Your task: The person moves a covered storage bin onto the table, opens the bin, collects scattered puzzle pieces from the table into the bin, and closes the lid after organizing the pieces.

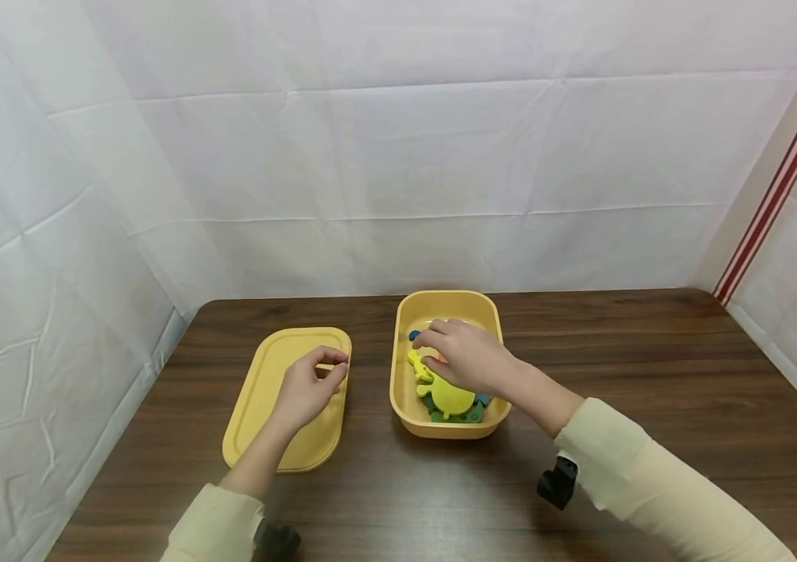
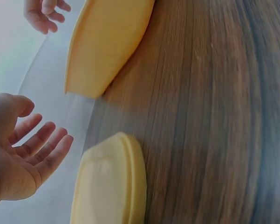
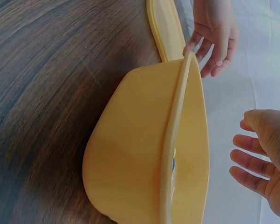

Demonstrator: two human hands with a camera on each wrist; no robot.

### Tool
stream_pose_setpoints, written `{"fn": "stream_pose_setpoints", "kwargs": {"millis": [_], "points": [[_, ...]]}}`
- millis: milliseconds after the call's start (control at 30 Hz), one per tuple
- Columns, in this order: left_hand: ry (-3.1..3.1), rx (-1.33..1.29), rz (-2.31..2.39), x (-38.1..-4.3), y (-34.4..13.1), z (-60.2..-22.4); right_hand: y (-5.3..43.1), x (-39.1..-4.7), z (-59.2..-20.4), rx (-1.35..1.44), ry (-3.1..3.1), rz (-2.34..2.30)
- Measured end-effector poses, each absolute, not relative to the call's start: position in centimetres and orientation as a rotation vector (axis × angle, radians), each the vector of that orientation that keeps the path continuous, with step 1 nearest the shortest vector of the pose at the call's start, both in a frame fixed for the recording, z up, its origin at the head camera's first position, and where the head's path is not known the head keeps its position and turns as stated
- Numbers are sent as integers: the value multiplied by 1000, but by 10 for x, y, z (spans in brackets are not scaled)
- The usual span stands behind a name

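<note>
My right hand (image 1: 468,355) hovers over a yellow plastic bin (image 1: 398,390), fingers loosely bent with nothing between them. Inside the bin lie a rounded yellow animal-shaped piece (image 1: 450,396), a smaller yellow piece (image 1: 421,365), green pieces (image 1: 471,415) and a bit of blue (image 1: 414,336); the hand hides part of the contents. Over a flat yellow lid (image 1: 286,347) to the left, my left hand (image 1: 307,390) is held with thumb and fingers apart and relaxed. In the right wrist view the right hand (image 3: 265,158) is raised beyond the bin's rim (image 3: 174,135).
A dark wood-grain table (image 1: 616,351) bears both the bin and the lid, with a gap between them. White sheeting (image 1: 405,156) hangs behind the table and along its sides. A red-striped strip (image 1: 784,172) runs down the right corner. Each sleeve carries a small black camera (image 1: 558,482).
</note>
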State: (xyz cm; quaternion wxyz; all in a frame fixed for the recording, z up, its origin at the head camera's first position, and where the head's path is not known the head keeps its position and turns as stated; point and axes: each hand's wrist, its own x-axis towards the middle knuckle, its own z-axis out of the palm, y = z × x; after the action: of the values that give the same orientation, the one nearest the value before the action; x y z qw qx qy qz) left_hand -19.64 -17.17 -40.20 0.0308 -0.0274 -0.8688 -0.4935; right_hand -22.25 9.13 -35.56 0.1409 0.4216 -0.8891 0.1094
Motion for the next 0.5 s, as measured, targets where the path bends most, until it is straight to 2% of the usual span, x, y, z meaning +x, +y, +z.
{"fn": "stream_pose_setpoints", "kwargs": {"millis": [500], "points": [[-2760,-188,-1266,-189,-211,-398,67,-225,-355,1086,-2670,518]]}}
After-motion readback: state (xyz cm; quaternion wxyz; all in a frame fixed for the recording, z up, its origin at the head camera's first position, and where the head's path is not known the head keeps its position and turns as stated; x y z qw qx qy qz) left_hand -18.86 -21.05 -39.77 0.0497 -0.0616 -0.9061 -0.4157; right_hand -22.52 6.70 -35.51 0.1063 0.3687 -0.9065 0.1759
